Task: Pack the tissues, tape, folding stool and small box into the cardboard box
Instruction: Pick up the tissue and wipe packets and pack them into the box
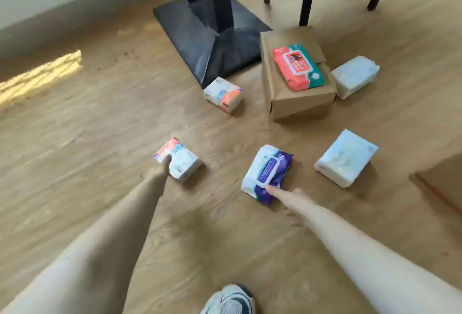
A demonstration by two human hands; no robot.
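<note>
Already down at floor level: left hand (163, 165) clamped on the near end of an orange-and-white tissue pack (178, 160), grip clenched around it, pack apparently resting on the wooden floor (75, 151). Right hand (291, 200) spread flat, fingers released, fingertips (271, 188) touching the near corner of a purple wipes pack (267, 172), nothing gripped yet. Taking the small box (296, 81) as the landmark: a red-and-teal wipes pack (298, 67) lying on its lid, a white tissue pack (355, 76) just beside its right side, a second orange-and-white pack (223, 97) to its left near the black table base (212, 39), another white pack (346, 158) nearer than it and to the right, the two handled packs nearer still. Probably the cardboard box (440, 181) at the right edge, only a corner showing; tape and folding stool not in view. Risks, as a judgement: soft film wrappers, so a one-ended pinch could let the left pack sag or slip during the carry; a flat push on the purple pack could slide it away rather than lift it; lifting the small box with the wipes loose on top could tip them off.
</note>
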